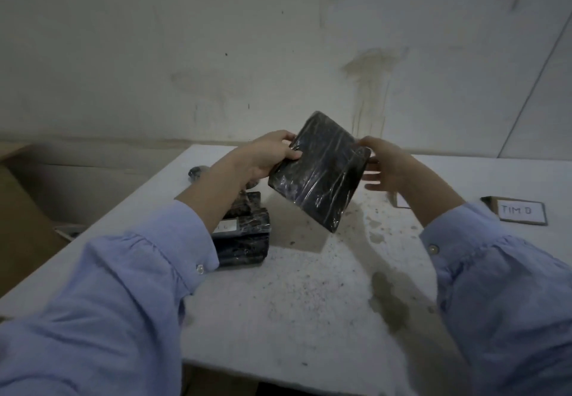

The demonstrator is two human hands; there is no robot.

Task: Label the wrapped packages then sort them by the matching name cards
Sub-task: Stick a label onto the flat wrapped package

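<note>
Both hands hold a dark wrapped package (318, 169) tilted above the stained white tabletop (309, 296). The left hand (269, 155) grips its left edge; the right hand (382, 163), blurred, seems open at its right edge. More packages (244, 237) lie stacked below. A name card (521, 210) reads "TIM D".

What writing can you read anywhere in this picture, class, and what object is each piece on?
"TIM D": on the white name card at the table's right edge.
White label on the wrapped package lying under the left arm: faint marks, too blurred to read.
Held package: no writing visible.
</note>
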